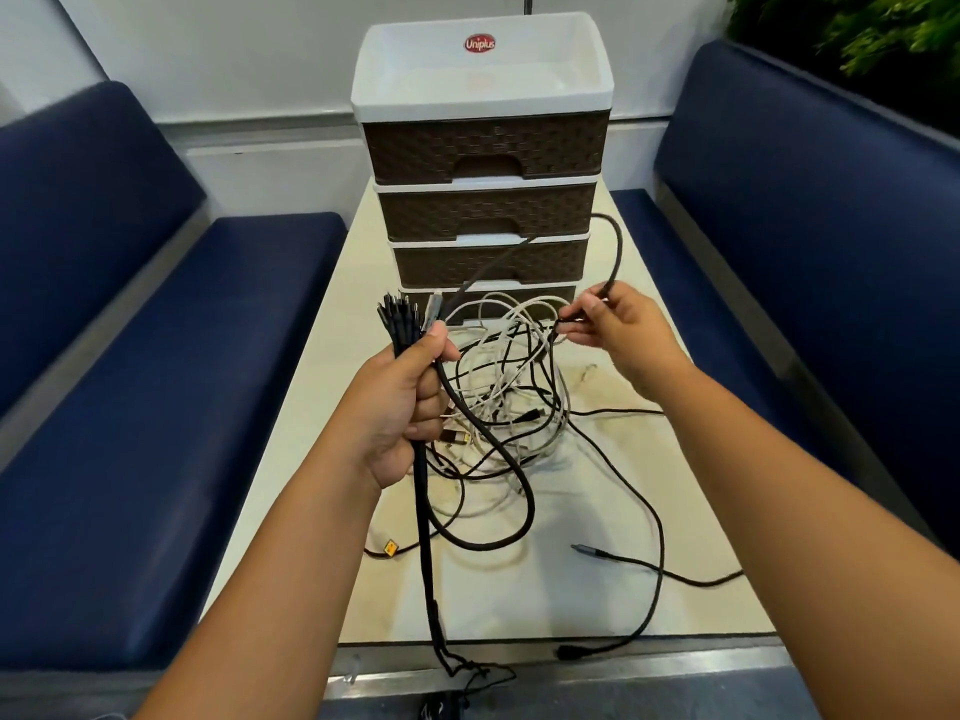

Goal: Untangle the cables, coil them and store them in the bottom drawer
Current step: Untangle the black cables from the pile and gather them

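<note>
A tangle of black and white cables lies on the cream table in front of a drawer unit with brown fronts. My left hand is raised over the pile and is closed around a bundle of black cable ends, whose plugs stick up above my fist. My right hand pinches a thick black braided cable that arcs up toward the drawers. The bottom drawer is mostly hidden behind the cables and looks closed.
Blue cushioned benches flank the table on both sides. Loose black cables trail over the near table edge, and a grey plug lies at the front right. A green plant is at the top right.
</note>
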`<control>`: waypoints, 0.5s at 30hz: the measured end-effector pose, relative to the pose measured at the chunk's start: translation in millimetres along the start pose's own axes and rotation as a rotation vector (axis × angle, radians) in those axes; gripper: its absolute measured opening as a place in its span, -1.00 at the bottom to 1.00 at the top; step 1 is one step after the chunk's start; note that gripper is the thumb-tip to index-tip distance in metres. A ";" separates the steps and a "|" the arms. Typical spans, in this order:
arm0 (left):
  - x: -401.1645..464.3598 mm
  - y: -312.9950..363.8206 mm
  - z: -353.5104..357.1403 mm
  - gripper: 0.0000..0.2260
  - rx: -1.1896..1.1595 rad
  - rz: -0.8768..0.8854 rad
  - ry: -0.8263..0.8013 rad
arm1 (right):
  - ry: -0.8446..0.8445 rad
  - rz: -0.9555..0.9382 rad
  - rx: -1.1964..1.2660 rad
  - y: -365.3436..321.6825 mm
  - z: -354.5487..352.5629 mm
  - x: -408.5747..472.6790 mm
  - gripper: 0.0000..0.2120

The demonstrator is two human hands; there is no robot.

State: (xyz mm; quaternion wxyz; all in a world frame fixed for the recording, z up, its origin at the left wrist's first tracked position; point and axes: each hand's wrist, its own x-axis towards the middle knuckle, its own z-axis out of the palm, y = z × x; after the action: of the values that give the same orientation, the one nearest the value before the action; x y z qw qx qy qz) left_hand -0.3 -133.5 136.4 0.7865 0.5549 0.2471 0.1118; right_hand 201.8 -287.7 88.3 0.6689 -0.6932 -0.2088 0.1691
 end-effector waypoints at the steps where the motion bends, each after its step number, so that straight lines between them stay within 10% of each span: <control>1: 0.3 0.9 -0.8 -0.78 -0.002 0.000 -0.002 | -0.014 -0.050 -0.100 -5.3 1.1 3.1 -0.86; 15: -1.9 5.4 -5.4 -0.77 -0.011 -0.010 0.006 | -0.020 -0.155 0.281 -51.5 11.7 13.0 -0.80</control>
State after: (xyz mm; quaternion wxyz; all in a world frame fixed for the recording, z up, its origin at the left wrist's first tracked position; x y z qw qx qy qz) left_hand -4.1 -128.0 140.5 0.7894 0.5488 0.2517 0.1111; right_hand 203.7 -270.1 139.7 0.7680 -0.5730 -0.2425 0.1516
